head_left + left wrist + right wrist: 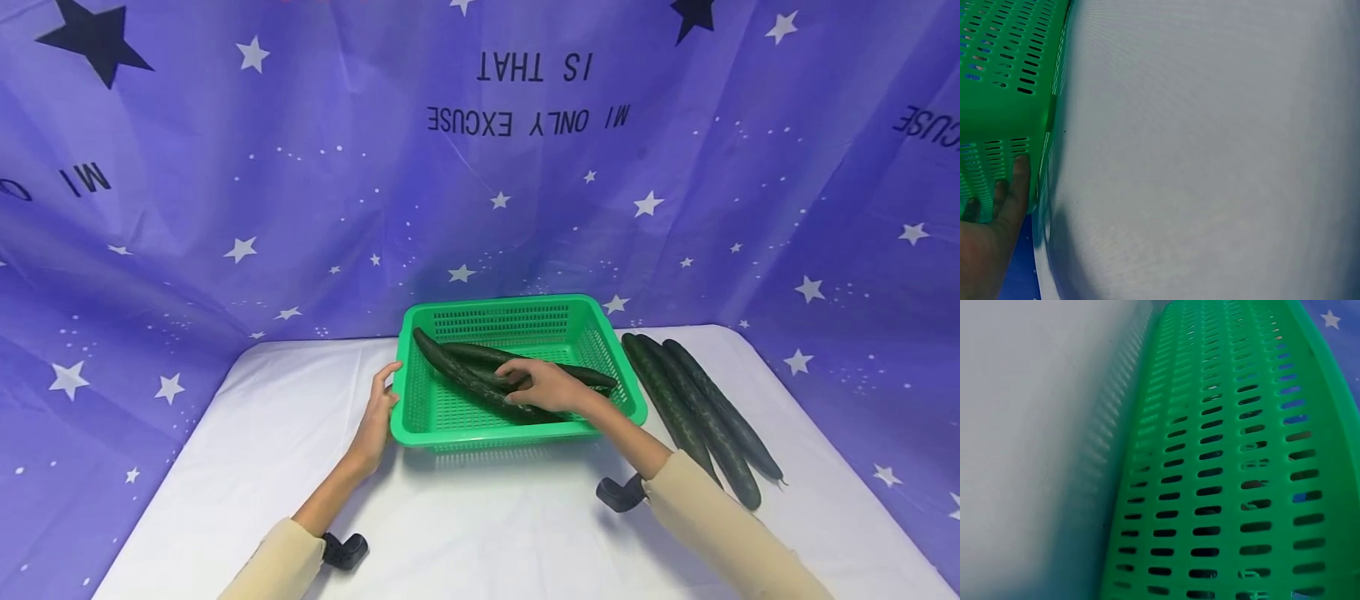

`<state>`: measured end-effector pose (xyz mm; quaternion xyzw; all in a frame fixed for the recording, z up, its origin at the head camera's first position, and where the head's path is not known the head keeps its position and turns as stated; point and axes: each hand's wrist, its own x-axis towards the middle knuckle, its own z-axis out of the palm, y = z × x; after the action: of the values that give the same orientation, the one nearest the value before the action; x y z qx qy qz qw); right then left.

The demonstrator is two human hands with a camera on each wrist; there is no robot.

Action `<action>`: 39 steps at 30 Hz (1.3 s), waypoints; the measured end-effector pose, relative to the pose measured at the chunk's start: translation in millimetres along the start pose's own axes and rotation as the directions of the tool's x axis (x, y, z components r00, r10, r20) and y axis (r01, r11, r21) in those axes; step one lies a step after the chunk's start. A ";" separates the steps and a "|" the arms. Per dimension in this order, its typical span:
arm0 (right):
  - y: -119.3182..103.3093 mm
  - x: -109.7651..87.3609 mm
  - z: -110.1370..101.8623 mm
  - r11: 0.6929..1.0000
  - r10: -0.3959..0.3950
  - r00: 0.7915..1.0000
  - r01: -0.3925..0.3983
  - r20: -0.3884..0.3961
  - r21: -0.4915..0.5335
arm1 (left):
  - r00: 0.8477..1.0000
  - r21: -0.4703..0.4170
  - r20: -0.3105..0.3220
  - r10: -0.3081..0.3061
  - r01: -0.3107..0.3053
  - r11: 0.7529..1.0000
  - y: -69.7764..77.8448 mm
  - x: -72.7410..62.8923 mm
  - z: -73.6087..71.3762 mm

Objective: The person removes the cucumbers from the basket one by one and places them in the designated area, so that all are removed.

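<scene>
A green plastic basket (pixel 480 437) with slotted walls stands on the white-covered table, and long dark green cucumbers (pixel 450 364) lie slantwise inside it. My right hand (pixel 546 386) reaches over the near rim into the basket. Its thumb and bent fingers hold a cucumber in the middle of the pile, partly hidden under the hand. On the basket's left side, my left hand (pixel 372 425) touches the outer wall and rim. In the left wrist view its extended fingers (pixel 1020 181) rest against the slotted wall. The right wrist view shows the basket's wall (pixel 1229 456), with the hand out of sight.
Three more cucumbers (pixel 705 408) lie side by side on the table (pixel 480 525), right of the basket. A purple curtain (pixel 300 208) with stars and lettering hangs behind and at both sides. Each wrist carries a black camera mount (pixel 345 552).
</scene>
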<state>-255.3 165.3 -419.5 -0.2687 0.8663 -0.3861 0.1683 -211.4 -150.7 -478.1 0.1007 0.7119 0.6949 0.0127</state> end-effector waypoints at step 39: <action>-11.0 31.6 15.4 0.970 0.119 0.991 -0.103 0.061 -0.220 | 1.000 -0.015 0.008 -0.012 0.012 1.000 -1.3 1.0 -0.3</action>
<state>-269.2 131.5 -423.8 -0.2505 0.9101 -0.2692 0.1911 -212.6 -150.8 -479.2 0.0991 0.7070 0.6999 0.0203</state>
